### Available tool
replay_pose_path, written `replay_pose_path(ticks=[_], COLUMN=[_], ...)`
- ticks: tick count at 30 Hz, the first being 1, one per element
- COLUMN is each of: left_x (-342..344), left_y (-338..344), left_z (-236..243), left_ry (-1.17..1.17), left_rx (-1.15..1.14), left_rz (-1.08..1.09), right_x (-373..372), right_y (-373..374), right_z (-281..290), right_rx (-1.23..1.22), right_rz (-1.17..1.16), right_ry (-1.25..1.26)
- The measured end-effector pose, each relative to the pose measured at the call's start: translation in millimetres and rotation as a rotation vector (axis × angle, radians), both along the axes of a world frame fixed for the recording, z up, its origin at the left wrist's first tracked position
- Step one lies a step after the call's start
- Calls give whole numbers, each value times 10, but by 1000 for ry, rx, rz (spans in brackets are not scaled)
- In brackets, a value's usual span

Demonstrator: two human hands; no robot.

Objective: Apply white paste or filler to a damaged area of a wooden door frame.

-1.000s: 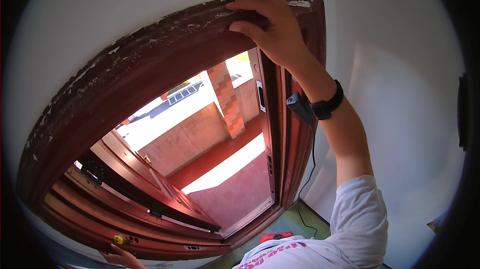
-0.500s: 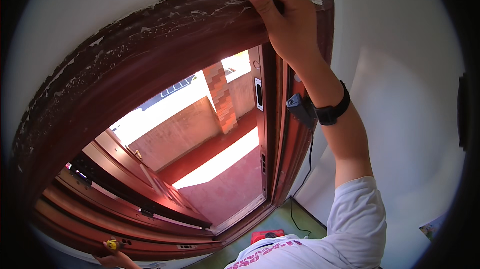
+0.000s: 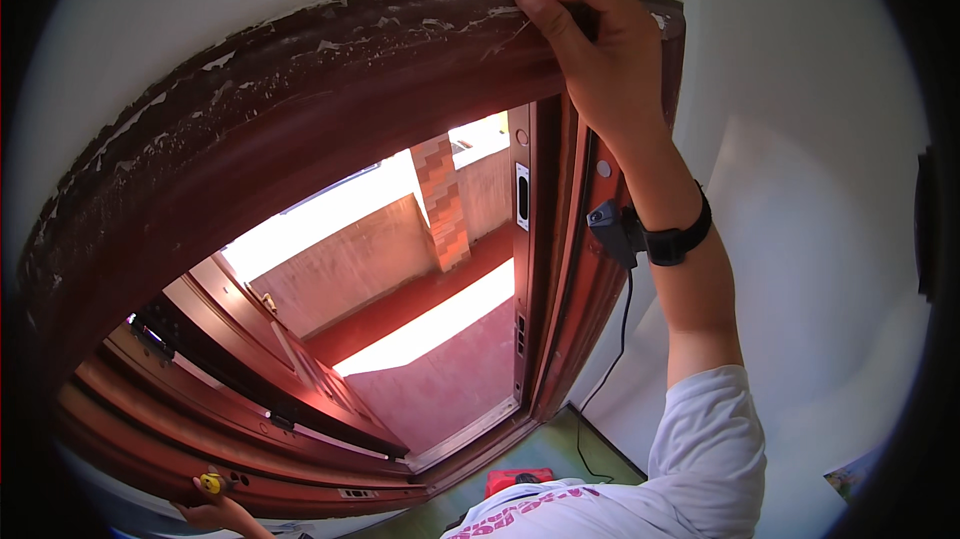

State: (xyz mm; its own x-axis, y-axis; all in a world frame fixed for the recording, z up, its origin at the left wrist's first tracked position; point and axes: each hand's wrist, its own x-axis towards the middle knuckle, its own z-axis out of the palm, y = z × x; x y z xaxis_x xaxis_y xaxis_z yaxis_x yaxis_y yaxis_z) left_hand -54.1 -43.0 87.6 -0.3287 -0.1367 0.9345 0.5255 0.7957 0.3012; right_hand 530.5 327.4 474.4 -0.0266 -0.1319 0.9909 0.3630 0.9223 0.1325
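Door frame [image 3: 340, 99], reddish-brown: right hand [image 3: 610, 64] at the outer edge of its upper bar, near the upper right corner. Thumb and index fingertip come together there, other fingers curled; cannot tell whether anything thin is pinched. Left hand [image 3: 222, 516], lower left: fingers at 1 small yellow-and-black object [image 3: 213, 483] beside the frame's woodwork; cannot tell whether it is gripped.

Edges: outer rim of the upper bar flaked, pale patches along the line with the white wall [image 3: 800, 199]. Inner edge borders the doorway [image 3: 430, 339], open room below the right hand. Wall stretches to the right of that forearm. Black wristband [image 3: 680, 242] on it; 1 dark box [image 3: 606, 227] just beside the band, attachment unclear, cord [image 3: 622, 334] running down toward the green floor [image 3: 555, 429]. On the floor, 1 red object [image 3: 518, 480]. Beyond the doorway, brick pillar [image 3: 440, 204].

Writing: pink lettering across the white shirt [image 3: 705, 429], foreshortened by the lens.
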Motion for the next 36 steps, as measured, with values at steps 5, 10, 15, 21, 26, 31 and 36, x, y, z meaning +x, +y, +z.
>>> replay_pose_path(ticks=[5, 10, 15, 21, 26, 31, 36], left_x=[-92, 30, 218, 161, 180, 136, 136], left_y=[-116, -83, -3, -11, -34, -95, -79], left_z=[-116, -96, 125, 68, 41, -15, 4], left_ry=[3, -169, -148, -185, -172, -162, -194], left_rx=[-9, 168, 140, 202, 196, 181, 183], left_rz=[-49, -233, -168, -276, -238, -268, -222], right_x=[71, 67, 29, 23, 103, 34, -60], right_y=[-31, -42, -44, -96, -174, -102, -70], right_z=[37, 20, 25, 55, 37, 84, 26], right_rx=[-33, -54, -90, -162, -156, -131, -63], right_rz=[78, 103, 69, -4, 68, 34, 22], right_ry=[-62, -118, -38, -1, -145, -78, 31])
